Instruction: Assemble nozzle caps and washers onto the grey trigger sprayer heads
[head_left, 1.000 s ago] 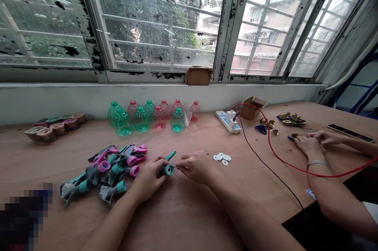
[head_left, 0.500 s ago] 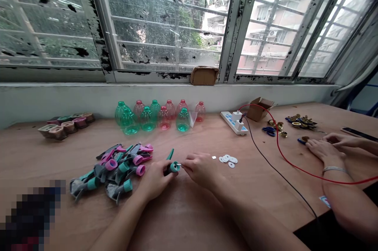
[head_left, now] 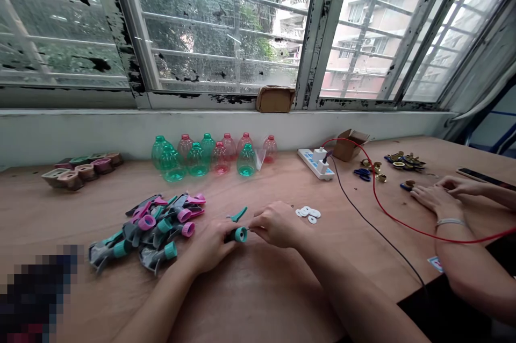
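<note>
Head cam, looking down at a wooden table (head_left: 258,300). Up close, the left hand (head_left: 212,243) is clamped around a grey plastic spray head (head_left: 241,234) with a teal collar, and a teal trigger piece (head_left: 238,215) pokes up just behind it. The right hand (head_left: 276,224) is right beside the spray head, its fingertips (head_left: 250,228) pinched at the collar's open end, though I can't tell if they're gripping anything.

Just left of the spray head there's a heap of spray heads (head_left: 155,227) with pink and teal collars. Just right of it sit some white washers (head_left: 308,214). Farther back, beyond the spray head, stands a row of clear green and pink plastic bottles (head_left: 209,156) along the windowsill wall.

Well off to the right of the spray head, a co-worker's hands (head_left: 437,198) sit close together by a small pile of brass fittings (head_left: 405,160), with a white power strip (head_left: 316,163) past them.
</note>
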